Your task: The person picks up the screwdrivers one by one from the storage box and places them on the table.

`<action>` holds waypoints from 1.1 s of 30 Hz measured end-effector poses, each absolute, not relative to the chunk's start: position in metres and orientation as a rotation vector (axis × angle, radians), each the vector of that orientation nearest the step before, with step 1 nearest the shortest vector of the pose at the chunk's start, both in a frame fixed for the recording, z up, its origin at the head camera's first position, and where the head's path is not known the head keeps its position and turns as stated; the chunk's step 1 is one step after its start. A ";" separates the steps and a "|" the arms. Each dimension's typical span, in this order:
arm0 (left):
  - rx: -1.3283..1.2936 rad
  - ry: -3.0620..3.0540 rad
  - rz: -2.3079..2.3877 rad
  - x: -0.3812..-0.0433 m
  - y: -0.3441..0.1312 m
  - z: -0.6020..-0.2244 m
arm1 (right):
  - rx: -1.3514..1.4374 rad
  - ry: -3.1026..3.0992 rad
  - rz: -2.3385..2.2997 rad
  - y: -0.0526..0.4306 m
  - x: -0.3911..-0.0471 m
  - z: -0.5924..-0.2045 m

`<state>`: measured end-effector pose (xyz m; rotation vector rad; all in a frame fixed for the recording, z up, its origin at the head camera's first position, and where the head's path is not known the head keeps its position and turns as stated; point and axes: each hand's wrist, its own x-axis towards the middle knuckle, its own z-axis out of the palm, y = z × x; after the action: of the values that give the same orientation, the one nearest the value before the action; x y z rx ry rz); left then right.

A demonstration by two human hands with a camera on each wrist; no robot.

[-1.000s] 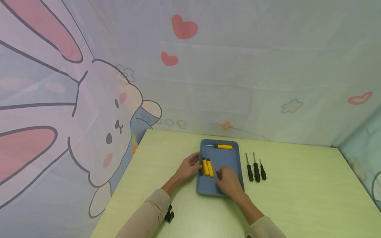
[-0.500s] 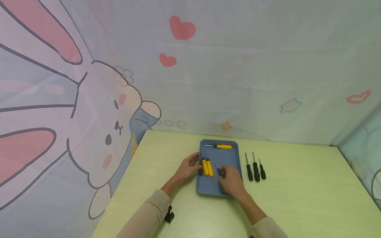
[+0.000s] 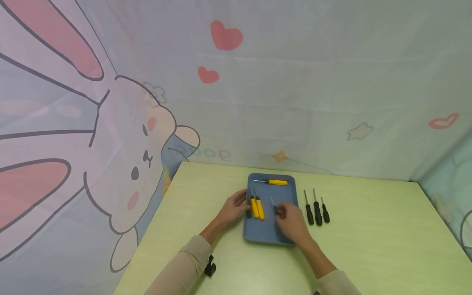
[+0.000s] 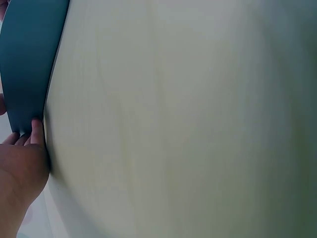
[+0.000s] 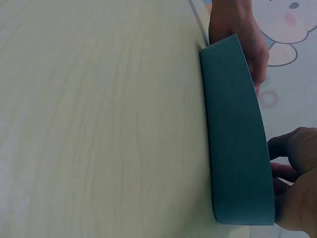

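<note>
A blue tray [image 3: 259, 232] lies on the table, its outer wall showing in both wrist views. My left hand [image 3: 229, 209] grips the tray's left rim, thumb over the edge and fingers along the outside. Beside that thumb, inside the tray, lies a dark handle [image 3: 249, 212]. Two yellow-handled screwdrivers [image 3: 260, 209] lie side by side near it, and a third yellow-handled screwdriver [image 3: 277, 182] lies crosswise at the far end. Over the tray's right half, my right hand [image 3: 293, 223] pinches a small dark-handled screwdriver [image 3: 276, 210], its shaft pointing away from me.
Right of the tray, three black screwdrivers [image 3: 318, 215] lie in a row on the pale green table [image 3: 368, 241]. A small black object [image 3: 210, 268] sits by the left sleeve. A printed cloth [image 3: 295, 90] hangs behind the table.
My right hand has shifted a little to the right with the dark-handled screwdriver, and more of its shaft shows. The left hand has stayed on the tray's rim.
</note>
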<state>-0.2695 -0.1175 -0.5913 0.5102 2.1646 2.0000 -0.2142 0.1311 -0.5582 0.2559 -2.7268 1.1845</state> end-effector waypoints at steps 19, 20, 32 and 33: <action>0.506 2.160 2.001 -0.268 -0.116 -0.589 | 0.197 -2.686 1.208 0.153 -0.217 -0.546; 0.504 2.160 2.001 -0.268 -0.116 -0.589 | 0.193 -2.681 1.212 0.155 -0.216 -0.546; 0.509 2.157 2.004 -0.269 -0.115 -0.588 | 0.171 -2.641 1.219 0.171 -0.214 -0.543; 0.507 2.158 2.002 -0.269 -0.115 -0.588 | 0.169 -2.638 1.218 0.172 -0.215 -0.543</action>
<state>-0.2691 -0.1145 -0.5883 0.5068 2.1577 2.0017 -0.2147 0.1717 -0.5426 0.1694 -2.6383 1.2178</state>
